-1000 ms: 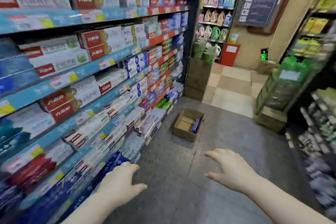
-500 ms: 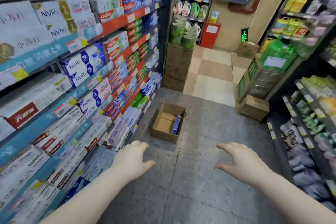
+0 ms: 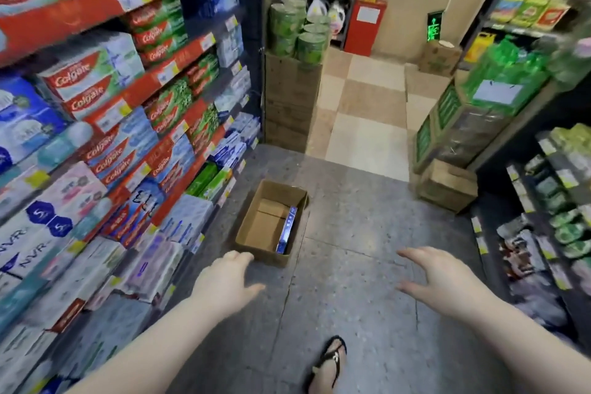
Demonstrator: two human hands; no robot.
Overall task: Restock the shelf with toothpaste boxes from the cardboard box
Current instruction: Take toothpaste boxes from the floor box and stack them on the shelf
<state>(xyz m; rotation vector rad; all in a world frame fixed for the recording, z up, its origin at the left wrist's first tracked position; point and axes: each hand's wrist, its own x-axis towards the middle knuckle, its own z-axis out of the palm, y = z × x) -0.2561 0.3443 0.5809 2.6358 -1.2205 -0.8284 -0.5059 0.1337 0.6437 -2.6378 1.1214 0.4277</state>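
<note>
The cardboard box (image 3: pixel 271 223) sits open on the grey floor (image 3: pixel 367 313) just beside the base of the toothpaste shelf (image 3: pixel 134 99), with one blue toothpaste box (image 3: pixel 287 230) standing on edge against its right inner wall. Both hands reach forward above the floor, nearer the camera than the box: the left hand (image 3: pixel 228 281) and the right hand (image 3: pixel 438 275) have loosely spread fingers and hold nothing. A sandalled foot (image 3: pixel 329 365) shows below.
</note>
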